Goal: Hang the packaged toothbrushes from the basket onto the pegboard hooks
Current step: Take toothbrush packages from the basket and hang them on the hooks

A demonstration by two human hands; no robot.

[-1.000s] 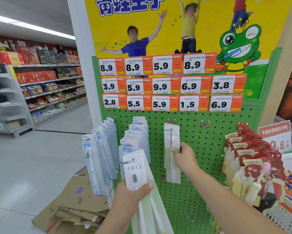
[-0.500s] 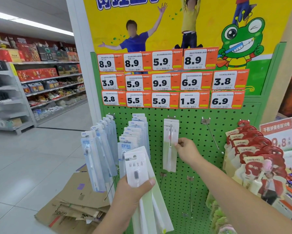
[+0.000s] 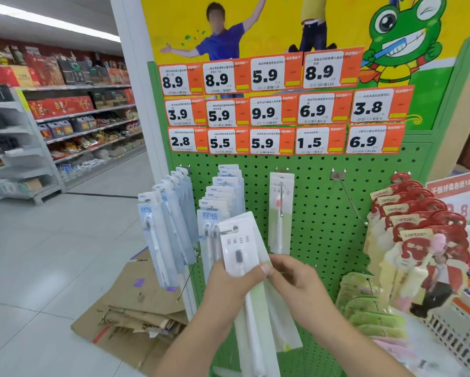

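Observation:
My left hand (image 3: 228, 284) grips a fanned stack of white packaged toothbrushes (image 3: 240, 246) in front of the green pegboard (image 3: 315, 213). My right hand (image 3: 296, 278) pinches the right edge of that stack, its fingers curled round a pack. One white pack (image 3: 280, 210) hangs alone on the middle hook. To the right of it a bare hook (image 3: 348, 198) sticks out. No basket is in view.
Blue-white toothbrush packs (image 3: 165, 229) and a second row (image 3: 220, 197) hang at the left. Red packs (image 3: 416, 219) hang at the right, above green packs (image 3: 369, 308). Flattened cardboard (image 3: 130, 317) lies on the floor. A white crate (image 3: 456, 341) stands at lower right. Price tags (image 3: 272, 112) cover the board's top.
My right hand has let go of the pack hanging on the middle hook and come down to the stack in my left hand. The view has moved closer.

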